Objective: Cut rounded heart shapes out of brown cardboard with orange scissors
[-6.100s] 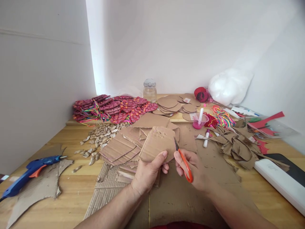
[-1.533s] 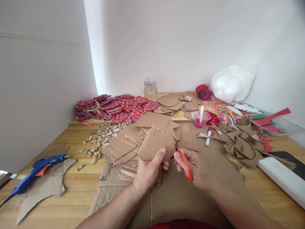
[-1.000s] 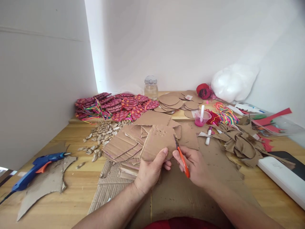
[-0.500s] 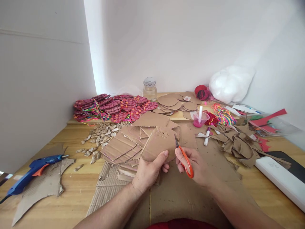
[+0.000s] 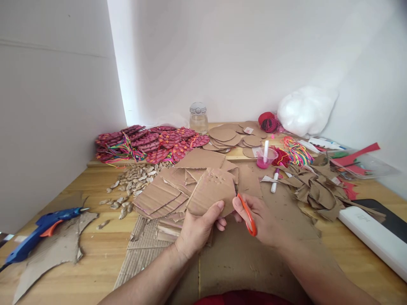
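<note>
A piece of brown cardboard (image 5: 211, 190) with small dents near its top edge is pinched by my left hand (image 5: 200, 226), thumb on top. My right hand (image 5: 259, 216) is closed around the orange handles of a pair of scissors (image 5: 246, 215). The blades meet the right edge of the cardboard piece and are mostly hidden by it. Behind and left of the held piece lies a pile of cut cardboard pieces (image 5: 157, 195). A large cardboard sheet (image 5: 241, 267) lies under both hands.
At the left, a blue glue gun (image 5: 41, 231) rests on a cardboard scrap (image 5: 60, 250). Shell-like pieces (image 5: 136, 180), patterned pink items (image 5: 152, 144), a jar (image 5: 199, 120) and cardboard discs (image 5: 224, 133) lie behind. Cardboard offcuts (image 5: 321, 186) and a white device (image 5: 372, 237) are at the right.
The scissors have shifted slightly down along the cardboard's right edge, and less of their blades shows. My left hand keeps its hold on the piece. The whole view has shifted slightly.
</note>
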`<state>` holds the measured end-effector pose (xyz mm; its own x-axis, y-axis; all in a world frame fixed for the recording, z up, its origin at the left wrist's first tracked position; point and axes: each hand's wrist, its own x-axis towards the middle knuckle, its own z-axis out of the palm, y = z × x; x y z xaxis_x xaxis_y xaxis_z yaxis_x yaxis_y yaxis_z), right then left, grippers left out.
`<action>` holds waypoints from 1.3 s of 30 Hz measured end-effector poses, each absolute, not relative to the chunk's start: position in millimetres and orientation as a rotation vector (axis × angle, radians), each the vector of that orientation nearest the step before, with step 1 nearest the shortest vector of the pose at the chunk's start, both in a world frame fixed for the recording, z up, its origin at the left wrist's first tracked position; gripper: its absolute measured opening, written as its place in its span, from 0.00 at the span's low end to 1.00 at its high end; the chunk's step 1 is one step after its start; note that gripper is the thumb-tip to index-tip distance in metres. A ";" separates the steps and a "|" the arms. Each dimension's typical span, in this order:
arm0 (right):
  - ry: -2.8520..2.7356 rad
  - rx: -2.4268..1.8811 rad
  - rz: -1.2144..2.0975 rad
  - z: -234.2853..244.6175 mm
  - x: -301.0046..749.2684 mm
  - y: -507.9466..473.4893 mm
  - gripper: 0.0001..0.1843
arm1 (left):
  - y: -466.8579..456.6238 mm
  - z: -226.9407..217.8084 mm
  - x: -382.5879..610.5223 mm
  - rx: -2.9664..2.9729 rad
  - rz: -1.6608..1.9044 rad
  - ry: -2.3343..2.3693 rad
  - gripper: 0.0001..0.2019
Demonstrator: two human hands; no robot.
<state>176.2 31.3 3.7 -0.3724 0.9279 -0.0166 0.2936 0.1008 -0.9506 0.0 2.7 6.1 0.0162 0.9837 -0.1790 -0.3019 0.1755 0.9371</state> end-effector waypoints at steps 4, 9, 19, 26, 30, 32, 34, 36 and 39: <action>-1.703 -1.207 1.296 2.0 175.1 29.8 0.29 | 4.2 4.2 -1.4 0.862 1.204 1.048 0.20; -1.644 -1.206 1.338 -3.4 175.4 29.9 0.29 | 4.9 4.7 -2.2 0.882 1.199 1.065 0.20; -1.516 -1.157 1.422 -14.1 175.0 30.0 0.28 | 5.2 6.0 -2.5 0.831 1.223 1.029 0.19; -1.485 -1.148 1.458 -14.2 175.2 30.9 0.28 | 6.9 5.9 -4.3 0.822 1.219 1.023 0.19; -1.493 -1.151 1.445 -12.9 176.0 30.7 0.27 | 7.6 4.6 -5.2 0.827 1.220 1.017 0.19; -1.499 -1.154 1.427 -12.0 175.7 30.6 0.27 | 7.8 5.7 -5.1 0.825 1.223 1.015 0.19; -1.514 -1.153 1.408 -11.2 175.0 30.3 0.28 | 8.0 7.3 -5.1 0.818 1.226 1.012 0.19; -1.525 -1.146 1.389 -10.4 174.1 29.8 0.28 | 8.2 8.0 -5.6 0.816 1.229 0.998 0.19; -1.534 -1.142 1.372 -8.9 173.7 29.9 0.28 | 8.7 5.4 -6.8 0.814 1.231 0.957 0.19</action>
<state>173.7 29.9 -8.9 -0.3036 0.9526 -0.0201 0.1259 0.0191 -0.9919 -6.8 8.7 5.4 0.0672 0.9863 -0.1504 -0.3887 0.1647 0.9065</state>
